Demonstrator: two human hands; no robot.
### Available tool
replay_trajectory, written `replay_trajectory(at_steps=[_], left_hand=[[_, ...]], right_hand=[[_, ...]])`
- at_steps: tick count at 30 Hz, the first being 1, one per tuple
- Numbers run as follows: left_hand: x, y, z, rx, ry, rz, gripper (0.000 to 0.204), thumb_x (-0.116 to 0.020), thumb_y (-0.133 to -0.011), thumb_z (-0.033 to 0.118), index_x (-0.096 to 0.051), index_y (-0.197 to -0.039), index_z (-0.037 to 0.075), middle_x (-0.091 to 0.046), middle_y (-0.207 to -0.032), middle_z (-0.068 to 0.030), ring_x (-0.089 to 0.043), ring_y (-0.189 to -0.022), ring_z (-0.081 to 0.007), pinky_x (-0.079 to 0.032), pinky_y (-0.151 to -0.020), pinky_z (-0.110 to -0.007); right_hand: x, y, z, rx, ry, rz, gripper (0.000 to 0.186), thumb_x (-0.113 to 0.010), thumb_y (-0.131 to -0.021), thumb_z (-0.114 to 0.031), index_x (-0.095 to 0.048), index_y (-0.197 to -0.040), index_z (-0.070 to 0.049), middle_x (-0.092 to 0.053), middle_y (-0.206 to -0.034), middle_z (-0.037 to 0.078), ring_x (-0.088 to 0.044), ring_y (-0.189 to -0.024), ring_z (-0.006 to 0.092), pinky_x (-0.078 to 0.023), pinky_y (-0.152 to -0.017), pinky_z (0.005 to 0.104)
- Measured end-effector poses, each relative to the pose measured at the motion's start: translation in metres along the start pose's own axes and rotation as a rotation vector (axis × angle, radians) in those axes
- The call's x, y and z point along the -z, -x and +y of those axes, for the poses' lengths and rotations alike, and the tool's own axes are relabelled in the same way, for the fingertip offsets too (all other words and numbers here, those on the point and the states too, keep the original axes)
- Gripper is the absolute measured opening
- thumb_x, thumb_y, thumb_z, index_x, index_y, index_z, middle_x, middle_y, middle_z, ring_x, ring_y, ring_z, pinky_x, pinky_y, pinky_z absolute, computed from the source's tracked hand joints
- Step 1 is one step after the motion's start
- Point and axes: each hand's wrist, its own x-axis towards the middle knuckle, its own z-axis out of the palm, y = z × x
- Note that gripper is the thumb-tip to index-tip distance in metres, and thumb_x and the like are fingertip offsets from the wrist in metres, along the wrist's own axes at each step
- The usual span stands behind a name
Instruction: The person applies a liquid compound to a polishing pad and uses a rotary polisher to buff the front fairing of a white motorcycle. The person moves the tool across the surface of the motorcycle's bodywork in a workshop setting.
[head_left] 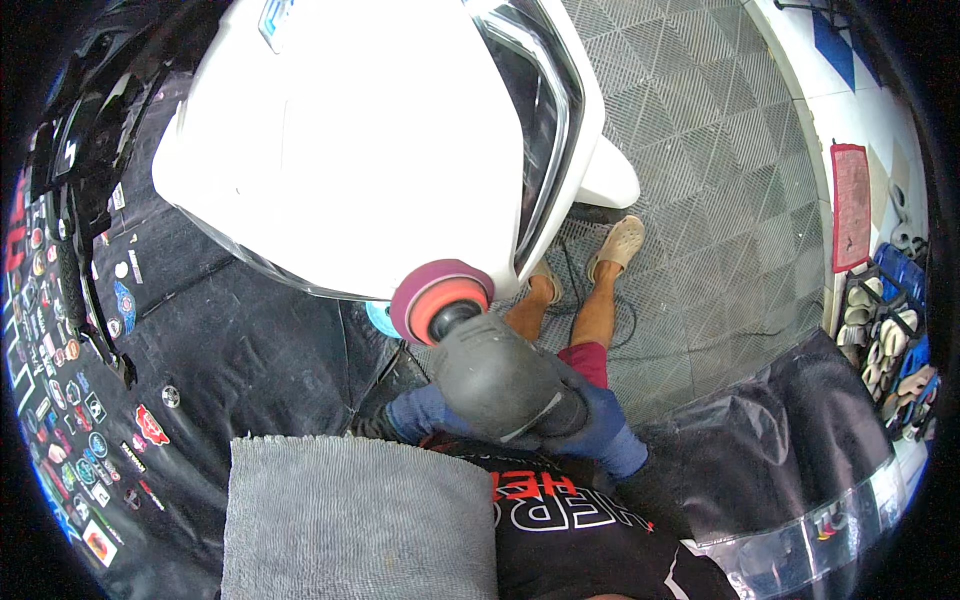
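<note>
A black handheld polisher [495, 375] with an orange backing and a maroon pad [408, 290] is in front of me. The pad's edge meets the lower rim of a white, glossy car body [360, 150]; whether it presses there I cannot tell. My right hand [603, 428], in a blue and dark glove, is closed round the rear of the polisher. My left hand [410, 412], gloved in blue, holds the polisher from its left side, with its fingers mostly hidden by the tool. A light-blue round edge [382, 319] shows behind the pad.
A grey towel [360, 520] hangs over my left side. My feet in tan clogs [618, 245] stand on a grey tiled floor mat [700, 200], near a dark cable [632, 325]. Black sheeting with stickers [150, 425] lines the left. Pads and tools [885, 335] hang at the right.
</note>
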Motion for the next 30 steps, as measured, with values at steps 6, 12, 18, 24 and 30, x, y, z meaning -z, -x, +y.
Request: replay_trajectory(at_steps=[6, 12, 18, 24, 30], left_hand=[[-0.020, -0.024, -0.011, 0.103, 0.043, -0.006, 0.084, -0.091, -0.075, 0.021, -0.046, -0.145, 0.008, -0.055, -0.142, -0.0124, -0.054, -0.129, -0.0231, -0.044, -0.109, -0.040], [0.020, -0.042, 0.023, 0.124, 0.086, -0.032, 0.084, -0.091, -0.074, 0.020, -0.046, -0.145, 0.008, -0.055, -0.141, -0.0123, -0.054, -0.129, -0.0227, -0.044, -0.108, -0.040], [0.019, -0.037, 0.044, 0.231, 0.221, 0.024, 0.085, -0.092, -0.074, 0.020, -0.047, -0.144, 0.008, -0.055, -0.141, -0.0123, -0.054, -0.128, -0.0222, -0.045, -0.108, -0.040], [-0.007, -0.039, 0.047, 0.389, 0.051, 0.079, 0.084, -0.091, -0.073, 0.017, -0.046, -0.144, 0.007, -0.056, -0.140, -0.0129, -0.054, -0.128, -0.0219, -0.044, -0.108, -0.039], [0.055, -0.086, 0.145, 0.300, 0.238, 0.149, 0.086, -0.089, -0.075, 0.025, -0.042, -0.143, 0.003, -0.057, -0.135, -0.0177, -0.055, -0.127, -0.0298, -0.045, -0.108, -0.045]], right_hand=[[0.004, 0.018, 0.038, -0.235, -0.093, -0.011, 0.102, -0.093, -0.062, -0.037, -0.045, -0.147, -0.011, -0.056, -0.142, 0.013, -0.054, -0.132, 0.0288, -0.042, -0.112, 0.0405], [0.013, -0.020, -0.044, 0.116, -0.039, 0.098, 0.103, -0.093, -0.064, -0.036, -0.042, -0.146, 0.000, -0.064, -0.128, 0.016, -0.064, -0.118, 0.0245, -0.051, -0.100, 0.0374], [0.018, -0.023, -0.060, -0.092, -0.073, 0.053, 0.102, -0.094, -0.065, -0.029, -0.040, -0.146, 0.003, -0.065, -0.128, 0.018, -0.064, -0.118, 0.0239, -0.051, -0.100, 0.0351], [0.018, -0.005, -0.038, 0.011, -0.090, -0.030, 0.101, -0.095, -0.063, -0.024, -0.041, -0.144, 0.005, -0.064, -0.130, 0.018, -0.061, -0.122, 0.0226, -0.048, -0.104, 0.0349], [0.034, -0.067, -0.140, 0.123, -0.173, 0.035, 0.090, -0.091, -0.069, -0.039, -0.048, -0.134, 0.005, -0.068, -0.117, 0.021, -0.069, -0.109, 0.0280, -0.055, -0.093, 0.0366]])
